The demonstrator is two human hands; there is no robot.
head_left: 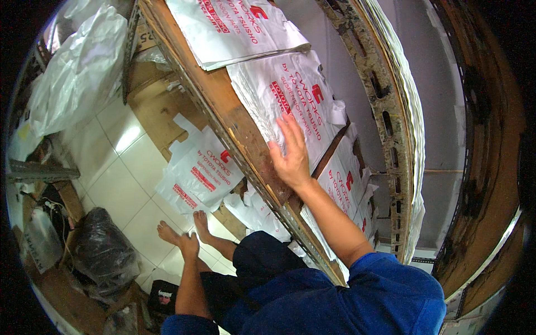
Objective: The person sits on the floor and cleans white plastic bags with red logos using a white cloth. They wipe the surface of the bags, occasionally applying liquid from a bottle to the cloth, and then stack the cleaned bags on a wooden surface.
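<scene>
My right hand [291, 158] rests palm down at the near-left edge of a stack of white plastic bags [304, 100] with red print, on a wooden shelf. Its fingers are stretched out and hold nothing. My left hand [189, 244] hangs low over the floor, near my feet. Its fingers are mostly out of sight, and no held thing shows. Similar bag stacks lie along the same shelf: one stack [234, 28] beyond my right hand, another stack [340, 184] beside my right forearm.
A loose white printed bag [204, 167] lies below the shelf's metal edge [223, 131]. At left are a large clear plastic bag [84, 72] and a black plastic-wrapped bundle [106, 251] on the tiled floor [120, 178]. A perforated metal upright [379, 84] curves past on the right.
</scene>
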